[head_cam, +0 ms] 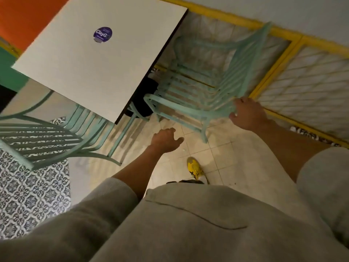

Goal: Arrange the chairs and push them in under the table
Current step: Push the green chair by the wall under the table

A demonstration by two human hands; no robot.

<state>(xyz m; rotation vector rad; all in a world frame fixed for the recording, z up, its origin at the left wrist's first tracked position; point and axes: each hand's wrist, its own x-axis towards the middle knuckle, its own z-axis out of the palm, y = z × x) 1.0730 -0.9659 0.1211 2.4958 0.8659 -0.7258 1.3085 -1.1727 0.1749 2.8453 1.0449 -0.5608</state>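
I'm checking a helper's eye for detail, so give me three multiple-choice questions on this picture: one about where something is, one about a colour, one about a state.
1. Where is the purple sticker?
A. on the white table top
B. on a chair seat
C. on the floor

2. What colour is the shoe?
A. red
B. yellow
C. black

3. What is the right hand doing?
A. resting on the table
B. hanging free
C. touching the backrest of the right-hand chair

Answers: 1 A, it sits on the table's white surface. 2 B, it shows yellow against the pale tiles. 3 C, its fingers meet the backrest's lower end.
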